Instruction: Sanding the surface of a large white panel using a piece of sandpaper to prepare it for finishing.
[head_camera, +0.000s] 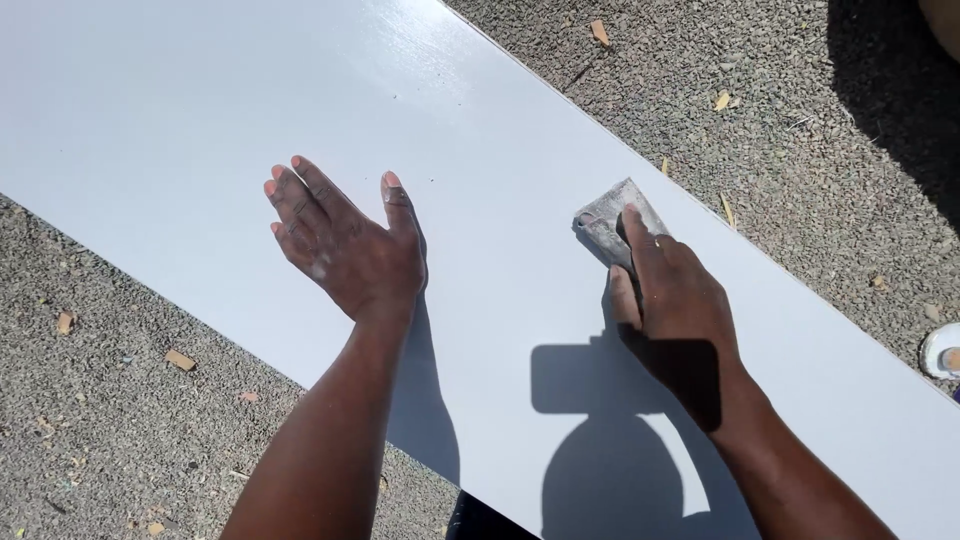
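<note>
The board (480, 180) is plain pale grey-white, glossier toward 12 o'clock, crossed by dark shadows near 6 o'clock. At 3 o'clock of centre, the sheet of sandpaper (610, 222) is dusty mottled grey. The gravel ground (800, 130) is speckled grey-brown, dotted with tan wood chips (180, 360).

Surroundings: coarse grey gravel ground (800, 150) on both sides of the work.
Small tan wood chips (180, 360) lie scattered over the gravel, near and far. A round white object (940, 350), cut off by the right edge, rests on the gravel; a dark shadow covers the upper right corner.
</note>
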